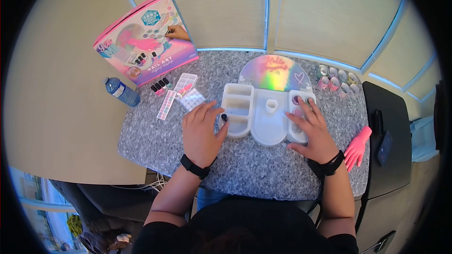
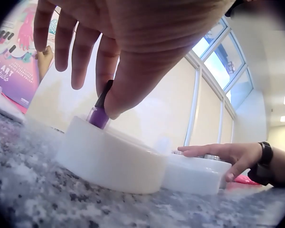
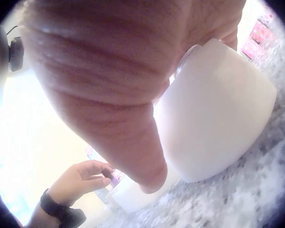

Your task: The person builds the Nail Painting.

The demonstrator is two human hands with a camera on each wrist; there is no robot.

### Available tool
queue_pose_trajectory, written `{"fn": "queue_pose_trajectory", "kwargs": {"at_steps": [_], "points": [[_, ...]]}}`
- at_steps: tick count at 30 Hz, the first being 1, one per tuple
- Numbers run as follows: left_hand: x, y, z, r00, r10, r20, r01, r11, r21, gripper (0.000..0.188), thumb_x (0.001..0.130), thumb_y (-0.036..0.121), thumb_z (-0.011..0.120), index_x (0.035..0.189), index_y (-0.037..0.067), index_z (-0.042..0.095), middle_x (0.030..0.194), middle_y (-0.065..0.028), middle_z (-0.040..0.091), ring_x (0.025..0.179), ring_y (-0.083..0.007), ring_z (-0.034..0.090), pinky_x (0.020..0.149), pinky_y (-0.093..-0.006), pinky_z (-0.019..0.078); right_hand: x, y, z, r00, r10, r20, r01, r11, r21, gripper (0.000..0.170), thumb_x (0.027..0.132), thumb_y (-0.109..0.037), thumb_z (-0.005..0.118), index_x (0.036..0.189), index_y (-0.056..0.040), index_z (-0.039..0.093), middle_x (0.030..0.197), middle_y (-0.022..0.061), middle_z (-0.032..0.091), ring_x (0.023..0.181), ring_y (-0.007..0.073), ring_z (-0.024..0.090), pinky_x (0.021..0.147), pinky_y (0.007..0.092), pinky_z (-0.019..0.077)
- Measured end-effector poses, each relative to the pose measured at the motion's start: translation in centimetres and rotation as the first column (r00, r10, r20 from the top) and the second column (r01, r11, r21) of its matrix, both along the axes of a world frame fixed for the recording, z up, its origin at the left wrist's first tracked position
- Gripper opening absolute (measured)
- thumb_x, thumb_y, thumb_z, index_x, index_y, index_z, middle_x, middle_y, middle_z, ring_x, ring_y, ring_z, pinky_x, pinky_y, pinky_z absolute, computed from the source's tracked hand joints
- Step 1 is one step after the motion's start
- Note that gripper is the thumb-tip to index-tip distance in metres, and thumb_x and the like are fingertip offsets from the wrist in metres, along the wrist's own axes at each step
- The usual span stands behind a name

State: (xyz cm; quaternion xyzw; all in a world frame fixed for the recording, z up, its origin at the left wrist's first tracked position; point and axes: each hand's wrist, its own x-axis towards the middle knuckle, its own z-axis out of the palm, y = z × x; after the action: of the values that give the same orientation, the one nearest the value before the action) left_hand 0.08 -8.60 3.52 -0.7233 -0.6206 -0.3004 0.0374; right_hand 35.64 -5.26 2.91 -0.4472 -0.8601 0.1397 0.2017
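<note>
My left hand (image 1: 200, 129) pinches a small nail polish bottle (image 2: 99, 118) by its black cap between thumb and forefinger. Purple polish shows through the clear glass, and the bottle's base is hidden behind the rim of a white organizer tray (image 1: 270, 131), at its left compartments. Over the tray's right section lies my right hand (image 1: 311, 134), fingers spread across small round glitter pots (image 1: 295, 99) and thumb beside the tray's outer wall. Some of the pots are hidden under the fingers. A holographic round-topped panel (image 1: 273, 77) stands behind the tray.
A nail art box (image 1: 146, 42) stands at the back left, near a blue water bottle (image 1: 122, 92). Several polish bottles (image 1: 161, 84) and a sticker sheet (image 1: 166, 105) lie nearby. Patterned tape rolls (image 1: 334, 83) and a pink model hand (image 1: 358, 148) are on the right.
</note>
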Motion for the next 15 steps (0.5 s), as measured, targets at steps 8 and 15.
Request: {"fn": "queue_pose_trajectory", "kwargs": {"at_steps": [8, 15], "points": [[-7.5, 1.4, 2.9, 0.970, 0.219, 0.103, -0.220, 0.975, -0.005, 0.056, 0.083, 0.022, 0.097, 0.133, 0.008, 0.075, 0.133, -0.0197, 0.078, 0.125, -0.0439, 0.072, 0.105, -0.0522, 0.0564, -0.1, 0.0, 0.0, 1.000, -0.006, -0.009, 0.006, 1.000, -0.009, 0.096, 0.071, -0.025, 0.102, 0.159, -0.0235, 0.066, 0.184, 0.0176, 0.035, 0.168, 0.0537, 0.027, 0.135, 0.0627, 0.0299], [-20.4, 8.4, 0.6, 0.782, 0.598, -0.175, -0.620, 0.777, -0.115, 0.051, 0.088, 0.041, 0.093, 0.132, 0.017, 0.079, 0.126, -0.0110, 0.082, 0.125, -0.0371, 0.074, 0.105, -0.0522, 0.0558, 0.3, 0.0, -0.1, 0.996, -0.034, -0.081, 0.039, 0.997, 0.068, 0.105, 0.073, -0.033, 0.102, 0.167, -0.0190, 0.057, 0.183, 0.0225, 0.034, 0.167, 0.0558, 0.028, 0.135, 0.0668, 0.0230]]}}
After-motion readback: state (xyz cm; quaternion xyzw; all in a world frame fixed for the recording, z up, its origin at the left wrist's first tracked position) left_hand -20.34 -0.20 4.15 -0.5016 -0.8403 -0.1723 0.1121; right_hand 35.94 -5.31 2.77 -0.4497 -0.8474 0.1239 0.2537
